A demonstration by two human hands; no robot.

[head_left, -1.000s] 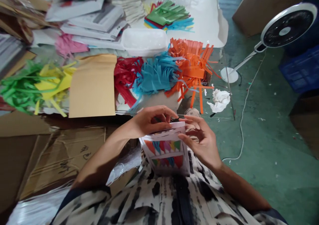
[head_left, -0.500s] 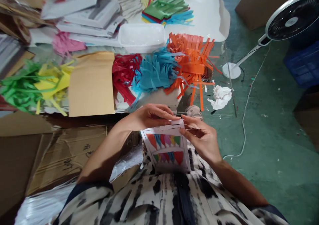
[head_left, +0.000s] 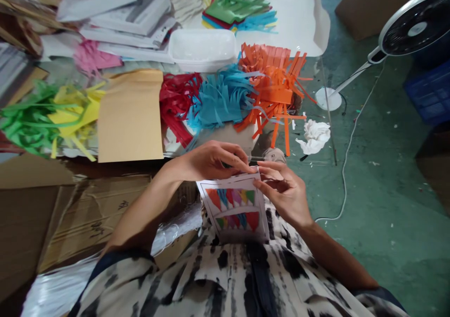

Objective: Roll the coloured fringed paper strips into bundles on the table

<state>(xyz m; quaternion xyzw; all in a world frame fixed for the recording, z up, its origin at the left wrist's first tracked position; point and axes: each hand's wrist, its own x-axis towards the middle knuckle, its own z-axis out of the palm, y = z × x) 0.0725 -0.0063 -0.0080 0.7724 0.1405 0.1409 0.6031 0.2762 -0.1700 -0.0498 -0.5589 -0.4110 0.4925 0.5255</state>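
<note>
Left hand [head_left: 211, 161] and right hand [head_left: 284, 191] both clamped the top edge of a paper sheet [head_left: 234, 214] printed with coloured pennants

I'm in a loose white shirt [head_left: 207, 279] with black tie-dye streaks and dark navy sleeve edges [head_left: 119, 258], my left hand [head_left: 211, 161] and right hand [head_left: 284, 195] bare.

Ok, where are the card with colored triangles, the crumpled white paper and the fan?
Card with colored triangles [head_left: 234, 209]: head view, on the triangles.
Crumpled white paper [head_left: 315, 136]: head view, its middle.
Fan [head_left: 418, 26]: head view, its round grille.
</note>
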